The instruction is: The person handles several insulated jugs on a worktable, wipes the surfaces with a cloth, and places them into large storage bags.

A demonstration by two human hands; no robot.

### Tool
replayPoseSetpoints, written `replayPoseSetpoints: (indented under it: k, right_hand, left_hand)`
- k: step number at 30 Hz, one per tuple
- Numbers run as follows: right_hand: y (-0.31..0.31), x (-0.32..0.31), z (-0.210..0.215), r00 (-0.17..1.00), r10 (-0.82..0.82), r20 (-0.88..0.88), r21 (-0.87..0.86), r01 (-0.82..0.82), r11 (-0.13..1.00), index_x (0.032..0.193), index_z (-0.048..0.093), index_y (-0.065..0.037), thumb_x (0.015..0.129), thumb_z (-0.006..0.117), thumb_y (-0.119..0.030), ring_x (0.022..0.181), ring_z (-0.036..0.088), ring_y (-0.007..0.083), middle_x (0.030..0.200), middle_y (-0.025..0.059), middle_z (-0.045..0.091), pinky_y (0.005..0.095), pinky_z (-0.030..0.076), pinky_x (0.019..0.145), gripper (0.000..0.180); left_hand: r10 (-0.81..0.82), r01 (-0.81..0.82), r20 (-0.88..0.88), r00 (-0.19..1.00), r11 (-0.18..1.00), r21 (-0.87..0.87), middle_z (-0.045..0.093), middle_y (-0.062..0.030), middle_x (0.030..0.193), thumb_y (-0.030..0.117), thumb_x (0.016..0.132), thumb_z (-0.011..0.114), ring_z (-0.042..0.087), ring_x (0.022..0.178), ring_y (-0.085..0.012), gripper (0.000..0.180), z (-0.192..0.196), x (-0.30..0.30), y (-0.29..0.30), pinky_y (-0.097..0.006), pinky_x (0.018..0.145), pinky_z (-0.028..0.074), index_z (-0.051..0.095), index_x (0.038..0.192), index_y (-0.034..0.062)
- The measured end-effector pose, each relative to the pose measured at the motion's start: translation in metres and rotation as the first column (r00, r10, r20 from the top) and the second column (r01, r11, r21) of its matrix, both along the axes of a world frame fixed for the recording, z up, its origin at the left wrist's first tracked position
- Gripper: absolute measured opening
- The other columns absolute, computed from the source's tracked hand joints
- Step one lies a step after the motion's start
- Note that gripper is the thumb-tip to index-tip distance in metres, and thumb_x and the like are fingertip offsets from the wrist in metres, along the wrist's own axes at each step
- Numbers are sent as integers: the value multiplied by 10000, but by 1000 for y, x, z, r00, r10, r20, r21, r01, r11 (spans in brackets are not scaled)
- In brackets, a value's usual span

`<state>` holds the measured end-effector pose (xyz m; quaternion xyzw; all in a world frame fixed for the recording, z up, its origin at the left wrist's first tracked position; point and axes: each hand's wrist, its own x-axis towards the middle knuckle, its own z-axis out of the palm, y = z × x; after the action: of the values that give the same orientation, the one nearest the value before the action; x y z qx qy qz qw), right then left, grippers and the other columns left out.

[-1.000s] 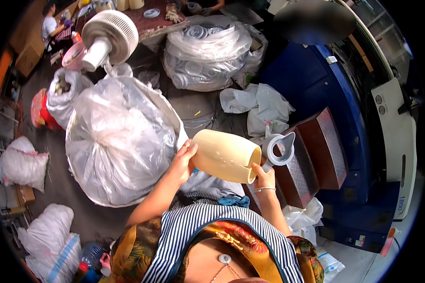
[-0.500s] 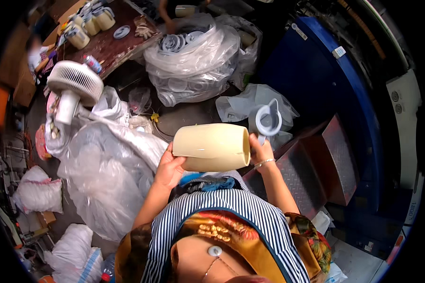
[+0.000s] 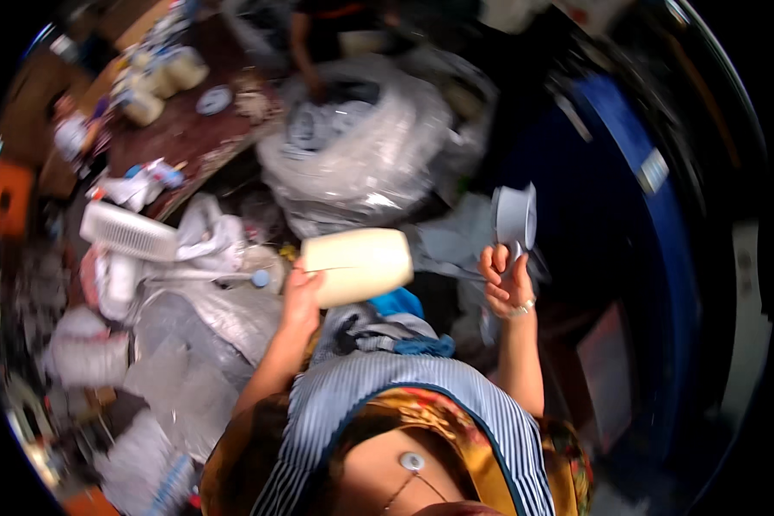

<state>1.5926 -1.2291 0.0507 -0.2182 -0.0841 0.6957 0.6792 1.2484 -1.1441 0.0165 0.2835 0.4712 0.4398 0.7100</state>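
A cream, barrel-shaped plastic jug body (image 3: 363, 263) lies sideways in front of my waist. My left hand (image 3: 301, 297) is closed on its left end, fingers and thumb wrapped about it. Off to the right, my right hand (image 3: 507, 284) is raised, holding a grey plastic jug collar (image 3: 513, 217) by the narrow tab under its ring. The collar stands above my fingers, apart from the jug body. Motion blurs the scene slightly.
A large clear bag (image 3: 378, 163) of grey plastic parts lies ahead, with another person's hand (image 3: 316, 88) at it. Jugs (image 3: 142, 105) stand on the brown table (image 3: 181, 142), back left. A white fan (image 3: 131, 230) is left; a blue machine (image 3: 568, 163) stands right.
My right hand has drawn the grey collar right, away from the jug body's end, and turned it. The jug body has shifted slightly left. Another person's arm now reaches into the bag.
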Motion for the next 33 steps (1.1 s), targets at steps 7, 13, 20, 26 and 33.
replayPoseSetpoints:
  k: [7, 13, 20, 26, 33]
  right_hand:
    - [101, 17, -97, 105, 616, 780, -625, 170, 762, 1057, 610, -12, 878, 688, -236, 832, 637, 225, 968, 119, 643, 363, 557, 638, 297]
    - [285, -18, -94, -494, 271, 826, -339, -52, 939, 852, 632, -7, 828, 717, -310, 709, 615, 403, 809, 174, 658, 410, 476, 651, 316]
    - [502, -93, -139, 87, 391, 916, -375, -156, 914, 936, 608, 52, 920, 645, -154, 719, 626, 140, 777, 84, 671, 285, 465, 642, 210]
    - [586, -159, -116, 407, 630, 661, -628, -159, 762, 1157, 613, -69, 931, 628, -210, 818, 594, 102, 938, -3, 699, 287, 411, 683, 267]
    - [765, -163, -176, -181, 724, 665, -746, -197, 636, 1117, 617, -111, 942, 564, -229, 775, 624, 167, 898, 33, 685, 363, 458, 603, 218]
  left_hand:
    - [-73, 74, -111, 991, 997, -2, 604, -78, 1208, 1, 911, 519, 571, 1106, -156, 429, -18, -8, 82, -291, 975, 418, 446, 1334, 5]
    - [17, -27, -90, 996, 993, -118, 605, -77, 1211, 10, 908, 533, 562, 1124, -166, 418, -70, -47, 148, -307, 994, 410, 467, 1320, 10]
    - [67, -90, -119, 991, 976, -198, 610, -79, 1192, -2, 906, 521, 572, 1084, -164, 392, -90, -93, 226, -316, 955, 439, 494, 1297, 7]
    - [162, -191, -134, 978, 951, -242, 616, -64, 1150, 0, 902, 539, 578, 1036, -148, 340, -110, -117, 258, -297, 927, 447, 513, 1241, 17]
    - [175, -204, -118, 978, 922, -330, 613, -56, 1099, 32, 915, 517, 577, 999, -153, 295, -78, -107, 295, -315, 898, 460, 517, 1209, 25]
